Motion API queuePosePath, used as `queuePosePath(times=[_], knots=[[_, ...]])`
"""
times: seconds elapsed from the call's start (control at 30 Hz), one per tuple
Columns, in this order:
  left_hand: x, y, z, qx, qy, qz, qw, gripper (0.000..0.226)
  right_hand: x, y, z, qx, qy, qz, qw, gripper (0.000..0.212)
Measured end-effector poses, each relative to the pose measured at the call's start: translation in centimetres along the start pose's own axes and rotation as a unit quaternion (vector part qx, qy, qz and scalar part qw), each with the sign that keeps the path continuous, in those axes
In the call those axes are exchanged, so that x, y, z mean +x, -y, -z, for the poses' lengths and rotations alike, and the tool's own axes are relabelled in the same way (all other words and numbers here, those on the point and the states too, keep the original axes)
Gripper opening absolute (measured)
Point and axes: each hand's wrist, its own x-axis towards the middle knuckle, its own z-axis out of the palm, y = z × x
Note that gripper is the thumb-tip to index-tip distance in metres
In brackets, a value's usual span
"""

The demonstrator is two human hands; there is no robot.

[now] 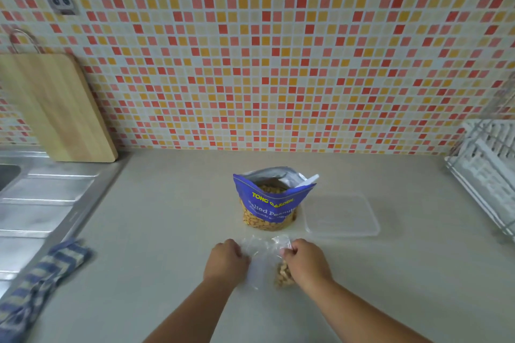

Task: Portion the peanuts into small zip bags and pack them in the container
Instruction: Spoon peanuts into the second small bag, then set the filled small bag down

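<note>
Two hands on one small zip bag (262, 257) — the left hand (227, 260) curled around its left edge, the right hand (305, 259) pinching the top right corner, both low over the beige countertop (167, 231). Inside, a modest heap of peanuts (283, 276) sits bunched in the lower right of the bag, tucked against the right wrist. Is the zip strip sealed? Can't tell; the plastic is too clear and blurred along the top.

And that's the danger. If the mouth is open and the bag tips, those nuts roll straight out onto the counter. A seal pressed only at the corners could look closed yet gape in the middle, and a nut or salt dust caught in the track would do the same.

Just behind the hands stands the blue Tong Garden salted peanuts pouch (271, 203), mouth wide open, a white scoop handle (308, 180) poking out at its right. It looks top-heavy and it's near — a careless reach could knock it over, and that would be the big spill.

Just beside the pouch on the right lies the clear rectangular container (341, 214), hard to see against the counter. I can't tell whether it's the tub or only its lid. Misjudge that faint rim and the finished bag lands outside it.
</note>
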Motion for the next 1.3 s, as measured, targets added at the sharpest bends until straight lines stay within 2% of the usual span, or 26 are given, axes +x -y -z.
queuePosePath(times=[0.1,0.23,0.33,0.4,0.47,0.63,0.77,0.83,0.87,0.97,1.13,1.2,1.3], knots=[[0.1,0.3,0.5,-0.019,-0.003,0.008,1.0,0.019,0.0,-0.2,0.1,0.005,-0.002,-0.014,1.0,0.03],[-0.1,0.7,1.3,-0.016,-0.01,0.012,1.0,0.025,-0.1,-0.2,0.4,0.021,0.007,-0.028,0.999,0.021],[-0.3,0.9,1.7,-0.01,-0.016,0.006,1.0,0.027,0.0,-0.2,0.5,0.027,0.01,-0.031,0.999,0.027],[-0.5,1.0,2.2,-0.013,-0.019,-0.003,1.0,0.026,-0.2,-0.1,0.6,0.032,0.009,-0.027,0.999,0.023],[-0.6,1.2,2.7,-0.024,-0.022,-0.018,0.999,0.026,-0.4,0.0,0.8,0.045,-0.01,-0.024,0.999,0.032],[-0.8,1.3,3.4,-0.008,-0.021,-0.068,0.997,0.03,-1.4,1.0,1.4,0.017,-0.069,0.033,0.997,0.033],[-0.9,1.4,3.7,-0.014,-0.016,-0.101,0.995,0.033,-1.7,1.8,1.1,-0.001,-0.061,0.07,0.996,0.03],[-1.0,1.4,3.8,-0.037,-0.013,-0.105,0.994,0.024,-1.8,1.8,0.8,0.001,-0.051,0.079,0.996,0.027],[-1.0,1.5,3.9,-0.048,-0.007,-0.102,0.994,0.027,-1.8,1.8,0.7,0.0,-0.047,0.084,0.995,0.026],[-1.1,1.7,4.0,-0.069,0.01,-0.104,0.992,0.057,-1.9,1.7,0.5,-0.001,-0.043,0.09,0.995,0.025],[-1.5,1.7,5.1,-0.117,0.0,-0.147,0.982,0.061,-2.0,1.8,1.0,-0.003,-0.042,0.086,0.995,0.018],[-1.8,1.7,5.8,-0.156,-0.004,-0.176,0.972,0.057,-2.2,2.1,1.4,0.029,-0.035,0.096,0.994,0.013],[-2.7,1.6,7.0,-0.243,0.035,-0.208,0.947,0.055,-2.6,3.4,2.0,0.171,0.035,0.092,0.98,0.017]])
